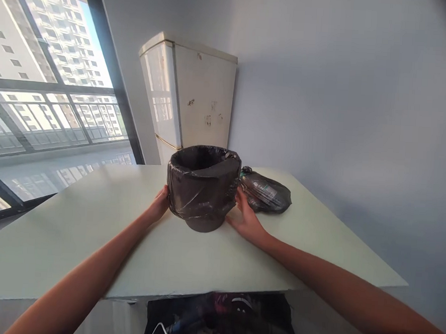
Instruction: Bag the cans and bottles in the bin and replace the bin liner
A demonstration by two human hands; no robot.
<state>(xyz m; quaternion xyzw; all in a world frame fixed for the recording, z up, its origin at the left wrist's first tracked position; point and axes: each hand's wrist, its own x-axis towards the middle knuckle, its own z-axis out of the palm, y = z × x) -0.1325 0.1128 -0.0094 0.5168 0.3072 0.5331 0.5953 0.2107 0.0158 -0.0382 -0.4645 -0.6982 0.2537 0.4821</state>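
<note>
A dark trash can (pixel 204 224) stands upright on the table. A black plastic bag (pixel 202 193) lines it, with its edge folded down over the rim and the outside; only the lower base shows bare. My left hand (pixel 159 203) is pressed to the can's left side, its fingers mostly hidden behind the bag. On the opposite side my right hand (pixel 247 220) holds the can, thumb low near the base and fingers up against the bag. Just behind my right hand lies a knotted, filled black garbage bag (pixel 269 192).
The pale green table (pixel 126 262) reaches to the wall on the right. A worn white refrigerator (pixel 202 95) stands behind it. Large windows (pixel 57 91) fill the left side. Below the table's front edge, dark printed clothing (pixel 221 320) and a white cable (pixel 162 329) show.
</note>
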